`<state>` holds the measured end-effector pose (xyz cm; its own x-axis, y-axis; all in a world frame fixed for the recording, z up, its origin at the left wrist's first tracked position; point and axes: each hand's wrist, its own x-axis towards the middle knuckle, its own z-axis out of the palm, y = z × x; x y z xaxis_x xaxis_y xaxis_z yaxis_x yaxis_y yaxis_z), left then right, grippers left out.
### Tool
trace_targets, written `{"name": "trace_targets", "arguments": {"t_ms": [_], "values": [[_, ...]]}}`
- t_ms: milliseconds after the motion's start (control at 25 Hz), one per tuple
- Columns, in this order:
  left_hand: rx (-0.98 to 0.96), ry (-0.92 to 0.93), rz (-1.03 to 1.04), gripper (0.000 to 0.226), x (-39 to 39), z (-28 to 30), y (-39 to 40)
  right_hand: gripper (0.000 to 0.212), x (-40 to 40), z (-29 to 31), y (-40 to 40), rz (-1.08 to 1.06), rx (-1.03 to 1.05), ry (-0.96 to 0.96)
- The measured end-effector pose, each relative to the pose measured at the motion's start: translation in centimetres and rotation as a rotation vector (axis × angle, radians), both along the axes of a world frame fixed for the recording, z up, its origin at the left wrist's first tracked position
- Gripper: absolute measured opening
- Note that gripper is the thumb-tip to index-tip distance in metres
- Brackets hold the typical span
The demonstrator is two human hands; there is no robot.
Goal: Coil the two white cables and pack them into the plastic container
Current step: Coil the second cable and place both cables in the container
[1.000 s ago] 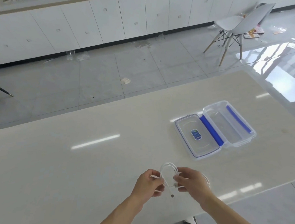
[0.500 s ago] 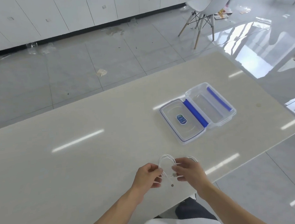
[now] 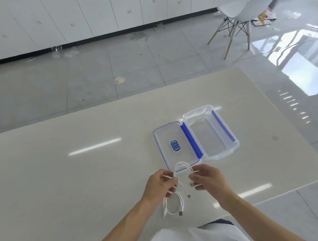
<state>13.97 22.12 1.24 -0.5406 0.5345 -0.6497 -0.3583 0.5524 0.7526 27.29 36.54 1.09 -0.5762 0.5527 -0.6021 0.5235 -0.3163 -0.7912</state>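
1. While I stand over the pale table (image 3: 82, 175), I hold one white cable (image 3: 183, 171) up between my two hands, above the table's near edge.
2. My left hand (image 3: 159, 185) pinches the left side of its loops, thumb and fingertips pressed together on the strands.
3. My right hand (image 3: 207, 177) pinches the right side of the same loops, forefinger and thumb closed on the cord just above a USB plug (image 3: 192, 184) that sticks out toward my left hand.
4. This held cable forms a rough oval of a few turns standing between my hands; a short tail drops from it and ends in a small connector (image 3: 189, 196) hanging free.
5. A second white cable (image 3: 174, 205) lies on the table just below my left hand, already wound into a small loose coil with both its plugs at the near side. I cannot tell whether my left hand touches it.
6. Beyond my hands sits the clear plastic container (image 3: 211, 135), open and lying flat, with its lid (image 3: 172, 144) folded out to the left.
7. Blue strips run along the hinge between lid and tub and along the tub's far right rim; a blue label sits in the middle of the lid.
8. Top loops of the held cable overlap the lid's near corner in my view, though the cable is raised above it.
9. Neither cable is inside the tub.
10. A white chair (image 3: 248, 10) stands on the grey tiled floor well beyond the table, near a row of white cabinets (image 3: 87, 17).
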Motion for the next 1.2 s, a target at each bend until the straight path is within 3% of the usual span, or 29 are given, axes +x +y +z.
{"name": "trace_targets", "arguments": {"t_ms": [360, 760, 920, 1080, 1200], "values": [[-0.016, 0.091, 0.095, 0.014, 4.3, 1.2, 9.5, 0.016, 2.3, 1.3, 11.0, 0.139, 0.073, -0.001], [-0.135, 0.189, 0.111, 0.02, 0.2, 2.2, 18.4, 0.024, -2.7, 1.6, 16.9, 0.056, 0.219, -0.079], [-0.152, 0.129, 0.118, 0.026, -1.4, 2.2, 21.1, 0.032, -5.4, 1.7, 18.5, 0.118, 0.402, -0.153], [-0.145, -0.007, 0.119, 0.019, -2.1, 2.2, 22.4, 0.038, -7.0, 1.2, 18.3, 0.344, 0.579, -0.296], [-0.117, -0.212, 0.172, 0.023, -2.5, 2.2, 23.5, 0.041, -7.7, 0.6, 18.0, 0.39, 0.525, -0.348]]}}
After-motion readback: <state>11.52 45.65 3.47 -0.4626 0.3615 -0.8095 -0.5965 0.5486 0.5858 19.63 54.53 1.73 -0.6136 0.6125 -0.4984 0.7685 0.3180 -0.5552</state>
